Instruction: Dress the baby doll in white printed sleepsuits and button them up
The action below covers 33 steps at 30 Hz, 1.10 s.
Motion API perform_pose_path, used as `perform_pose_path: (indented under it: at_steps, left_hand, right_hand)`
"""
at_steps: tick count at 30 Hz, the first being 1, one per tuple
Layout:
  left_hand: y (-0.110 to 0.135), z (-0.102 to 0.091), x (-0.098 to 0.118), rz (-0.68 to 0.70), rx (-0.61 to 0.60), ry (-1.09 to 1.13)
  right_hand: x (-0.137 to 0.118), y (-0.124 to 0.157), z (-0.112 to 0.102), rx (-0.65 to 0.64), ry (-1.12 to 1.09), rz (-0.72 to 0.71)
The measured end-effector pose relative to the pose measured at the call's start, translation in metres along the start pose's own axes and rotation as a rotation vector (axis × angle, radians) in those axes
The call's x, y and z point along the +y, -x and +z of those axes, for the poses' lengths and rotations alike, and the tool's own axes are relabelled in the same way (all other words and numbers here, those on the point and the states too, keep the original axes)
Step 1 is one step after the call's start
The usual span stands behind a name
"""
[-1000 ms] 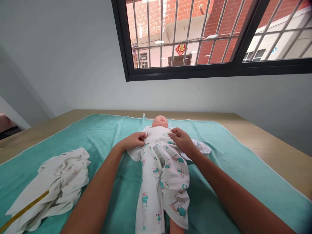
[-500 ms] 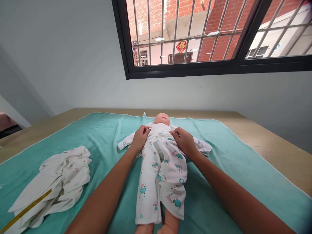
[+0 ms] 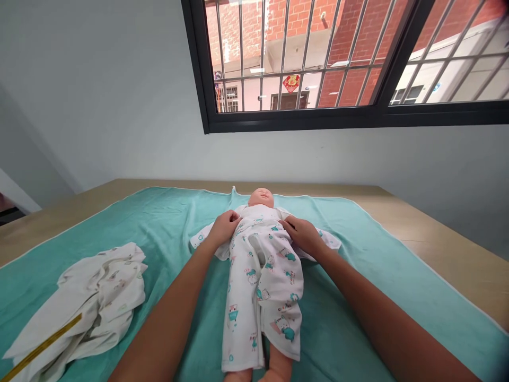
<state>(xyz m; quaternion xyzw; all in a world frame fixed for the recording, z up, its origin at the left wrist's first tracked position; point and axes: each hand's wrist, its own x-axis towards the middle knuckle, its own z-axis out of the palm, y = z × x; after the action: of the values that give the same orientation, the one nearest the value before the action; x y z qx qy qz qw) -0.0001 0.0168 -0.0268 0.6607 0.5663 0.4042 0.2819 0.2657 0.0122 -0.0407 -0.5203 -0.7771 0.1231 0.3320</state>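
Observation:
A baby doll [image 3: 261, 197] lies on its back on a teal blanket [image 3: 167, 217], head towards the wall and feet towards me. It has on white printed trousers [image 3: 242, 286], split at the crotch, and a long-sleeved white top [image 3: 329, 240] with its sleeves spread out. At the left side of the waist, my left hand [image 3: 224, 229] is closed with its fingertips on the trousers' waistband. My right hand [image 3: 304, 234] pinches the waistband on the opposite side. The bare feet [image 3: 277, 366] stick out below the trouser legs.
To the left, a crumpled white printed cloth [image 3: 107, 297] lies on the blanket with a yellow strip [image 3: 47, 340] across it. Under the blanket is a wooden table [image 3: 445, 233], set against a grey wall [image 3: 119, 106]. A barred window [image 3: 294, 119] is above.
Both hands have shifted slightly outward, away from each other, at the doll's waist. The view has also tipped up and turned a little. Doll and clothes otherwise look the same.

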Motion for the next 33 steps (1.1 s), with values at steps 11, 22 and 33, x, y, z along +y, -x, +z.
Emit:
perform_pose_path:
  at_steps: [11,22,33]
  left_hand:
    - [0.013,-0.033,0.002,-0.082,-0.450,0.069]
    - [0.019,-0.021,-0.004,-0.021,-0.346,0.115]
    - [0.029,0.022,-0.013,-0.032,0.026,0.311]
  right_hand:
    - [0.015,0.010,-0.006,-0.531,-0.738,0.340]
    - [0.005,0.016,0.005,-0.276,-0.630,0.144]
    - [0.010,0.013,0.025,0.047,-0.472,0.159]
